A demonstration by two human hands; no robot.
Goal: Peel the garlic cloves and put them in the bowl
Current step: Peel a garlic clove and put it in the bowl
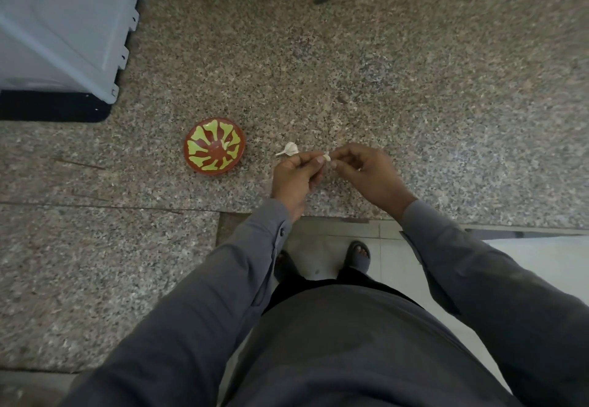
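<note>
Both the left hand (pixel 294 172) and right hand (pixel 366 169) are pinching a small white garlic clove (pixel 327 157) between curled fingertips above the speckled granite counter (pixel 414 87), right of the red-and-yellow patterned bowl (pixel 214 146).

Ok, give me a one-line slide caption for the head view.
Both hands, left hand and right hand, pinch a garlic clove above the counter, near a bowl.

The garlic clove (pixel 327 158) is mostly hidden between fingertips, and the grey appliance (pixel 60 33) is cut off at the left edge.
</note>
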